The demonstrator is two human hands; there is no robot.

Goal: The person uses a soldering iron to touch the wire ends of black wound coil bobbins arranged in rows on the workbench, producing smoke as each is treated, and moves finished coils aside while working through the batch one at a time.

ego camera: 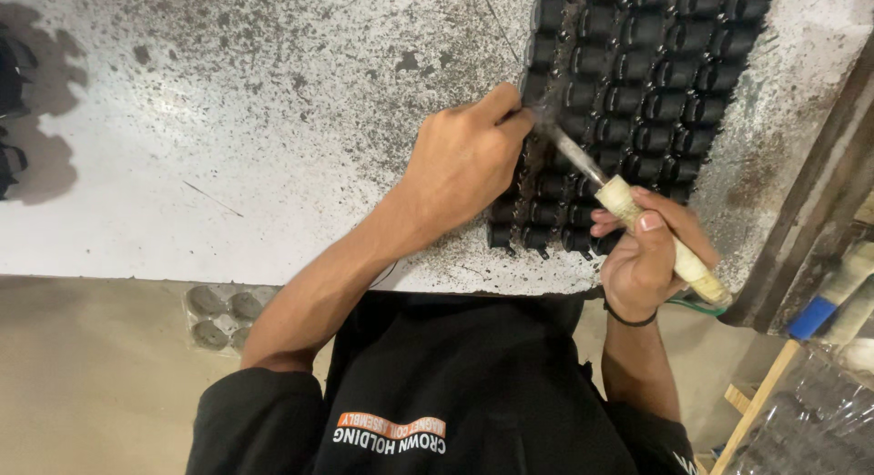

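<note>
Several rows of small black cylindrical parts (651, 84) lie packed in a grid on a stained white tabletop (273, 120). My left hand (464, 161) reaches across and pinches one black part (533, 106) at the left edge of the grid. My right hand (646, 257) grips a tool with a pale wrapped handle (678, 252). Its metal shaft (574, 155) slants up-left, and its tip meets the part under my left fingertips. A thin green wire (696, 304) trails from the handle's end. A dark band circles my right wrist.
A dark beam (819, 193) runs along the table's right side. Clear plastic wrapping (810, 420) and a blue-tipped stick (808, 318) lie at the lower right. A small tray of round grey pieces (218, 316) sits below the table edge. Dark objects (11, 75) poke in at far left.
</note>
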